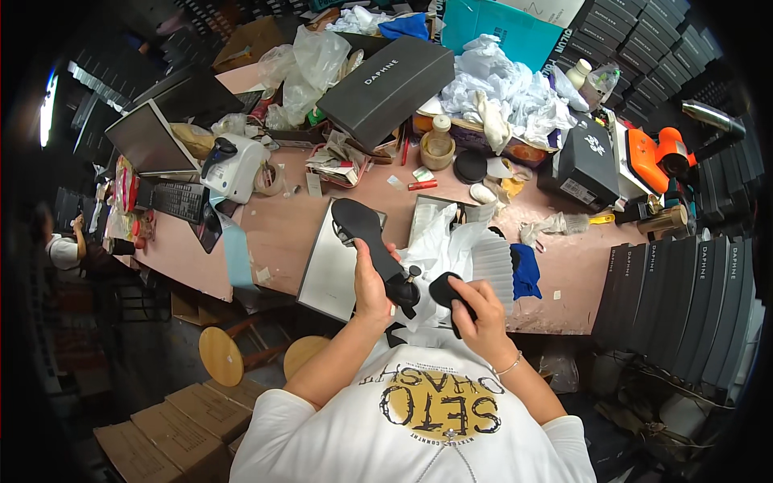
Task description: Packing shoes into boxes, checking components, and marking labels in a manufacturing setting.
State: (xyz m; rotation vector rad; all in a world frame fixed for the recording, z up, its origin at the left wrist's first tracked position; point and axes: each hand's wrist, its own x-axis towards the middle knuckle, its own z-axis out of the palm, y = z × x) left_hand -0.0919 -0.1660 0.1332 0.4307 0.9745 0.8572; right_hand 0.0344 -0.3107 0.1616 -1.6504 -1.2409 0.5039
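Note:
My left hand (371,283) is closed around a black heeled sandal (356,222), held sole up with its toe pointing away from me. The sandal's heel end is tilted toward my right hand (485,319). Those fingers grip a black rounded pad (444,291), which may be a brush or sponge; its working face is hidden. A small gap separates the pad from the heel. Beneath both hands, white tissue paper (441,245) spills out of an open shoe box. A dark-edged box lid (324,270), pale inside, lies on the table to the left of the sandal.
A closed black shoe box (386,88) sits across the clutter at the back. Crumpled white paper (507,92) is heaped beside it. Stacked black boxes (684,298) stand at the right. A label printer (236,169) and keyboard (179,200) are on the left; a blue cloth (525,271) lies right of the tissue.

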